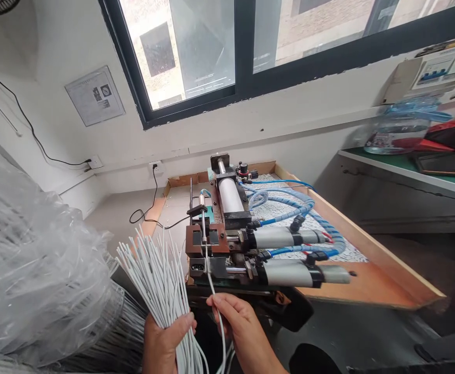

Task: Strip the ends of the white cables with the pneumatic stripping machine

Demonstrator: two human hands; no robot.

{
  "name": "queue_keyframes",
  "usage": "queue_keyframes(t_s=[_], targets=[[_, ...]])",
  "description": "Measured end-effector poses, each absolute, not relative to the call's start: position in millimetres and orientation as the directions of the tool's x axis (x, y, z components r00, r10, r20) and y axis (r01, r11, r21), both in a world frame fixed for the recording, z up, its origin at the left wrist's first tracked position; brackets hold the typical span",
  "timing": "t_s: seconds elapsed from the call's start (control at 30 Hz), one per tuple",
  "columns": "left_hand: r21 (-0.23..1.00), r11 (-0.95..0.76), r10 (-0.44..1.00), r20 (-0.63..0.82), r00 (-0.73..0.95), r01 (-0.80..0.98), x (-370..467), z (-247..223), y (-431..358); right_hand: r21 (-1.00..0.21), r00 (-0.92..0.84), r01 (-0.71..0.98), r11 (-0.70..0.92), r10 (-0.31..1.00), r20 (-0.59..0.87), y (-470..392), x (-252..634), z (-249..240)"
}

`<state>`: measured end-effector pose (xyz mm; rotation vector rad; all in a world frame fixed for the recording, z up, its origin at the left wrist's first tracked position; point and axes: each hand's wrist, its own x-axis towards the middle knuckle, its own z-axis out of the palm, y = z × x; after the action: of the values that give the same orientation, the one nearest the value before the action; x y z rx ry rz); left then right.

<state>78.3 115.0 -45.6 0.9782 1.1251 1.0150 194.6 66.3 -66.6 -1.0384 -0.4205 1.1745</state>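
Note:
My left hand (pixel 167 340) is wrapped round a thick bundle of white cables (pixel 159 283), whose ends fan out up and to the left. Between the thumb and fingers of my right hand (pixel 237 322) is a single white cable (pixel 211 278). That cable runs up from my fingers into the slot of a pneumatic machine (pixel 207 240), between its brown plates. The machine has silver cylinders (pixel 274 237) on its right side and one larger cylinder (pixel 230 196) at the back. Below my hands, the lower part of the cables leaves the view.
A wooden-edged tray (pixel 362 234) surrounds the machine, with many small white scraps (pixel 278 208) on it. Blue air hoses (pixel 309 202) loop behind the cylinders. Plastic-wrapped cable bundles (pixel 36 270) stand at left. A green shelf (pixel 402 161) with a plastic jug (pixel 401 127) is at right.

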Motion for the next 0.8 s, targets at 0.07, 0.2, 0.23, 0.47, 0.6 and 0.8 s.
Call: queue_keyframes(t_s=[0.07,0.2,0.23,0.47,0.6,0.8], targets=[[0.969,0.217,0.969,-0.2,0.146,-0.115,80,-44,115,-0.803,0.336,-0.596,-0.002,0.908,-0.252,68,194,-63],[0.982,0.152,0.967,-0.124,0.22,-0.114,86,-39,112,-0.749,0.136,-0.66,-0.057,0.971,-0.195,74,189,-57],[0.983,0.146,0.962,-0.114,0.247,-0.113,87,-39,111,-0.759,0.13,-0.649,-0.047,0.976,-0.173,75,187,-57],[0.961,0.246,0.948,-0.211,0.237,-0.127,81,-45,115,-0.869,0.422,-0.492,0.053,0.887,-0.185,72,181,-62],[0.943,0.299,0.942,-0.267,0.203,-0.145,78,-42,120,-0.85,0.451,-0.526,0.011,0.851,-0.268,71,184,-67],[0.935,0.303,0.942,-0.266,0.206,-0.181,80,-37,122,-0.764,0.391,-0.644,0.031,0.872,-0.295,77,188,-64]])
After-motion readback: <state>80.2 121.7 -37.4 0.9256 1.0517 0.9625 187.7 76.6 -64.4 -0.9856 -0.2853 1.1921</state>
